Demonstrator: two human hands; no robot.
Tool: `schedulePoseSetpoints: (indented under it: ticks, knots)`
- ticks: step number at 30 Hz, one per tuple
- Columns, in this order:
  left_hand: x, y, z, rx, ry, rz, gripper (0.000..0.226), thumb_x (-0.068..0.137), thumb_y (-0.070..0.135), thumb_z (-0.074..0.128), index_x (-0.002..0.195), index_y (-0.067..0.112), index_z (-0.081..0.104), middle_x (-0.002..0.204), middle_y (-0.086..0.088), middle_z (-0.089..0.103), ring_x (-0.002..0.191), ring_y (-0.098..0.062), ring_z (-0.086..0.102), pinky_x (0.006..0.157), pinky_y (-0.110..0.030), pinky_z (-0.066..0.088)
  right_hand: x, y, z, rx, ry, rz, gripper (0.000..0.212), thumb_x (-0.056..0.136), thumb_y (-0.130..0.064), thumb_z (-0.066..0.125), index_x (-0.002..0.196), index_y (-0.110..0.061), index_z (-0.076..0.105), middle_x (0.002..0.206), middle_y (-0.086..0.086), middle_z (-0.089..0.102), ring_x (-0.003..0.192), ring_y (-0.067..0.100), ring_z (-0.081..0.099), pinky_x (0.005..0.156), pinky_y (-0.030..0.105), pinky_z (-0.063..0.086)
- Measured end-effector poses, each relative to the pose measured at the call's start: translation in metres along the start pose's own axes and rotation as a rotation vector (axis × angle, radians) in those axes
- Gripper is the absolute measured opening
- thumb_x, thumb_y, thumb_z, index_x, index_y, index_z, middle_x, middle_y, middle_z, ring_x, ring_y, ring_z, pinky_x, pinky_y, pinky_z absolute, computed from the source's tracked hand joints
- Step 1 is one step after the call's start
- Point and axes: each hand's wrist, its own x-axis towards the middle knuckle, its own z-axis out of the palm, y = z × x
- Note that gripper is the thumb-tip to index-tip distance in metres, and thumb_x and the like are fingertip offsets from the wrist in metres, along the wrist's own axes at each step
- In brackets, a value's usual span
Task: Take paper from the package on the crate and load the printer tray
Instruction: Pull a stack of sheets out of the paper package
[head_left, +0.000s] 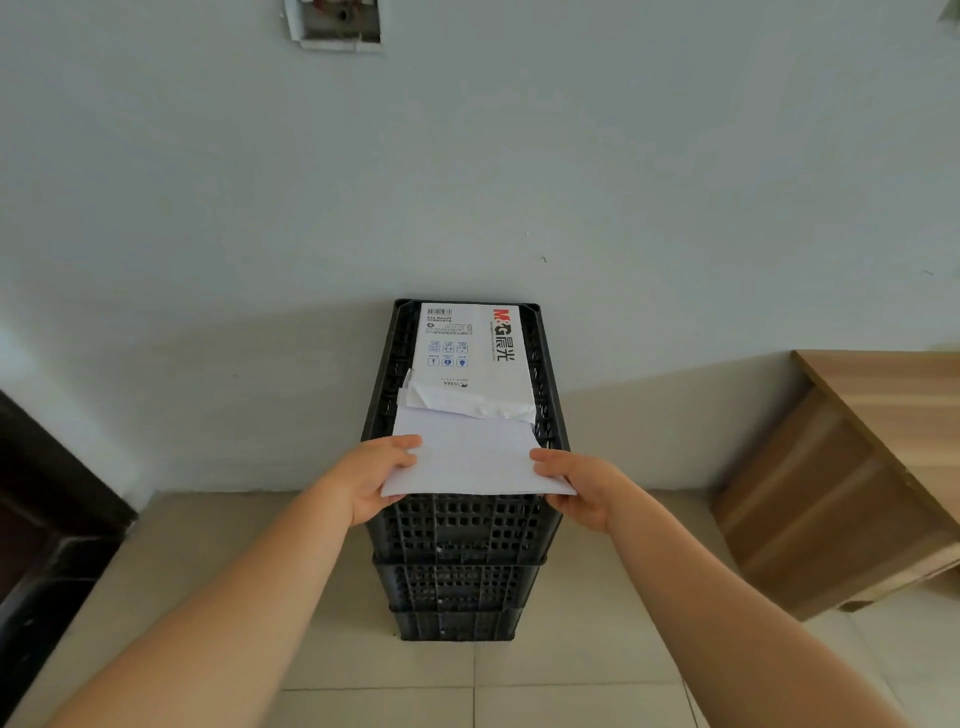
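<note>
- The package (470, 345) lies flat on top of the stacked black crate (457, 525), its long side running away from the person and its torn end facing them, so the sheets can slide straight out toward the body
- A batch of white paper (467, 457) sticks out of that ragged opening and overhangs the crate's near rim; its far part seems to lie under the crumpled wrapper flap, though how deep it goes is hidden
- The left hand (376, 478) pinches the paper's left edge, thumb on top and the other fingers curled beneath
- The right hand (574, 486) pinches the right edge the same way, thumb over and fingers under
- Gripping both sides probably keeps the sheets level and squared, so the batch does not sag or fan apart as it leaves the wrapper
- The crate stands against the wall (467, 182) on the tiled floor (467, 686), which lifts the package to easy reach
- A wooden desk (878, 415) stands to the right, well apart from the crate; no printer or tray is in view, so loading is not yet begun
</note>
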Motion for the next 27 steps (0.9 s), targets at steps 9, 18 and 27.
schedulePoseSetpoints:
  ticks: [9, 18, 27]
  knots:
    - [-0.065, 0.004, -0.004, -0.072, 0.121, 0.128, 0.031, 0.087, 0.003, 0.053, 0.108, 0.016, 0.070, 0.109, -0.005, 0.062, 0.086, -0.021, 0.058, 0.067, -0.031, 0.049, -0.063, -0.017, 0.011, -0.114, -0.099, -0.093, 0.025, 0.085, 0.001, 0.066, 0.109, 0.003, 0.065, 0.101, 0.018, 0.067, 0.069, 0.020, 0.070, 0.044, 0.019, 0.052]
    - [-0.119, 0.043, -0.007, 0.041, 0.038, 0.409, 0.033, 0.089, 0.000, 0.053, 0.104, 0.024, 0.071, 0.109, -0.006, 0.069, 0.089, -0.024, 0.067, 0.067, -0.032, 0.057, -0.114, -0.040, 0.010, -0.209, -0.189, -0.500, 0.040, 0.086, 0.002, 0.066, 0.122, -0.016, 0.063, 0.114, 0.003, 0.068, 0.097, 0.020, 0.070, 0.076, 0.027, 0.057]
    - [-0.119, 0.057, 0.029, 0.243, 0.065, 0.732, 0.043, 0.086, 0.006, 0.067, 0.113, 0.039, 0.064, 0.112, 0.008, 0.065, 0.094, -0.001, 0.064, 0.076, -0.012, 0.050, -0.136, -0.051, 0.001, -0.328, 0.022, -0.830, 0.043, 0.092, -0.004, 0.059, 0.119, -0.039, 0.061, 0.107, -0.006, 0.068, 0.083, 0.012, 0.068, 0.069, 0.019, 0.055]
